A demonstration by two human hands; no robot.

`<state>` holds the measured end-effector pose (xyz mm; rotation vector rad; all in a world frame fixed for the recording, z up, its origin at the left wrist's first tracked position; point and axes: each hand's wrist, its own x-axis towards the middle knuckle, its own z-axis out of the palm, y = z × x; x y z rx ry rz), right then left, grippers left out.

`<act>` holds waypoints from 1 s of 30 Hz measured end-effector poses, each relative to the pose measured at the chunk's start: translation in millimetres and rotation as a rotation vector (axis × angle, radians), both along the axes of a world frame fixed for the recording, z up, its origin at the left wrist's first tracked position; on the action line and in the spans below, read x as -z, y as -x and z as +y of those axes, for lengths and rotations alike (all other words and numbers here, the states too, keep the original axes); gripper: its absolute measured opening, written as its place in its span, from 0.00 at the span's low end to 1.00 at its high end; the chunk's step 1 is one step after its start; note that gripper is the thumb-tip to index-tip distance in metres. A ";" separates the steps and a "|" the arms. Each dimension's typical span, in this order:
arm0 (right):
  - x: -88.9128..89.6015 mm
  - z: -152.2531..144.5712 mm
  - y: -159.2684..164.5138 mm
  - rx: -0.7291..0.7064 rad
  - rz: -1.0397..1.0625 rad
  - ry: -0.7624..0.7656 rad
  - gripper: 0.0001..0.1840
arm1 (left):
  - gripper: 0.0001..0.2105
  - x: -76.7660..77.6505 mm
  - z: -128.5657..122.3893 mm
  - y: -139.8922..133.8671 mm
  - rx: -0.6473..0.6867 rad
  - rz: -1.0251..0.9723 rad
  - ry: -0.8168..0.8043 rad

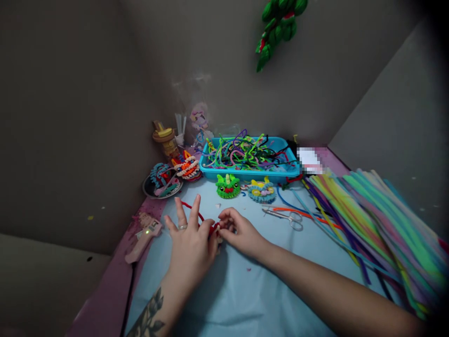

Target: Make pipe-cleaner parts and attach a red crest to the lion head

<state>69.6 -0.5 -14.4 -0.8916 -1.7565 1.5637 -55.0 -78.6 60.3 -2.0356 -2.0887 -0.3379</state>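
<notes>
My left hand is over the middle of the blue-covered table. Its thumb and index finger pinch a small craft piece, mostly hidden, with red and pale parts, while the other fingers are spread. A red pipe cleaner runs from this piece, passing behind the raised fingers. From the other side, my right hand has its fingertips pinched at the red end of the piece, close to the left thumb. Beyond the hands sit a green pipe-cleaner animal head and a blue one with yellow parts.
At the back, a blue tray holds tangled pipe cleaner scraps. Scissors and a large pile of pipe cleaners lie to the right. A pink glue gun, a metal dish and a brown cup are on the left.
</notes>
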 end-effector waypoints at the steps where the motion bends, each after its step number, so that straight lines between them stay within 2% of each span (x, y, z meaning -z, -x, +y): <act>1: 0.0 0.1 -0.1 0.004 -0.003 -0.007 0.16 | 0.08 -0.4 1.3 -0.6 0.001 0.021 0.009; 7: 0.5 0.3 -1.4 0.001 -0.007 -0.025 0.16 | 0.09 0.7 5.4 -0.6 0.015 0.089 0.074; 30: 4.9 0.3 -6.1 -0.014 -0.047 -0.064 0.15 | 0.09 2.4 11.4 0.5 0.027 0.041 0.125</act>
